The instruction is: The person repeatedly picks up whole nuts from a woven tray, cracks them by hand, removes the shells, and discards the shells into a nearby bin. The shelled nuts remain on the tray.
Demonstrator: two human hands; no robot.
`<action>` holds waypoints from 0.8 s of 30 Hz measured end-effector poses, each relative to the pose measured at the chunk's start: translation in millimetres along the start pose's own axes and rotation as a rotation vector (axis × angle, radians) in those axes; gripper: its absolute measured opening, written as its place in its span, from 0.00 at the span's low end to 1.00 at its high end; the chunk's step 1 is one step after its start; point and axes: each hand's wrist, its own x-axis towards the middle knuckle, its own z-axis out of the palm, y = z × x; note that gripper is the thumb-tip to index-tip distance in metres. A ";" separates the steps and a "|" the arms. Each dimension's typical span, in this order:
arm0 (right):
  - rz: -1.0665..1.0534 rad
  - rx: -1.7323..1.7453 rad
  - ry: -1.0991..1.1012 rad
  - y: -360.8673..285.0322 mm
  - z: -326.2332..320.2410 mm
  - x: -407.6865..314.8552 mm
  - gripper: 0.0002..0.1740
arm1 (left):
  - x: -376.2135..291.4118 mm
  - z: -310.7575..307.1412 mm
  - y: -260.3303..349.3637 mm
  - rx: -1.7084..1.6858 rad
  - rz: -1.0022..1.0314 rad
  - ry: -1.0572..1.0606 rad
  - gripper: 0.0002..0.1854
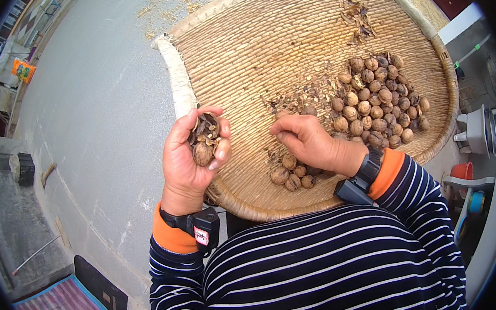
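Observation:
My left hand (181,156), palm up and fingers curled, holds a whole-looking walnut (203,154) and several broken dark shell or husk pieces (205,127). It is at the left side of a shallow woven wicker tray (241,76). My right hand (306,141) is over the tray with thumb and index finger pinched together; whether anything small is between them is hidden. Just beyond its knuckles sits a walnut (282,114). Below it lies a small group of walnuts (292,182), partly covered by the hand. A large heap of walnuts (377,112) lies to its right.
Shell crumbs (308,90) are scattered mid-tray, and dark husk pieces (358,19) lie near its far side. The tray's near rim (275,213) meets my body. Grey concrete floor (93,102) extends left. A red bucket (462,171) and a grey stool (476,133) stand right.

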 end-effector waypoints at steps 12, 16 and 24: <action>-0.127 -0.060 -0.056 -13.3 8.1 -5.9 0.06 | -92.7 -159.5 -31.5 -0.015 -0.002 0.526 0.18; -0.168 -0.101 0.018 -8.7 2.6 -1.8 0.07 | -80.4 -224.4 -70.5 0.212 -0.088 0.761 0.18; -0.004 -0.008 0.083 4.6 -7.3 2.4 0.08 | -50.8 -323.7 -109.4 1.503 -0.388 0.687 0.27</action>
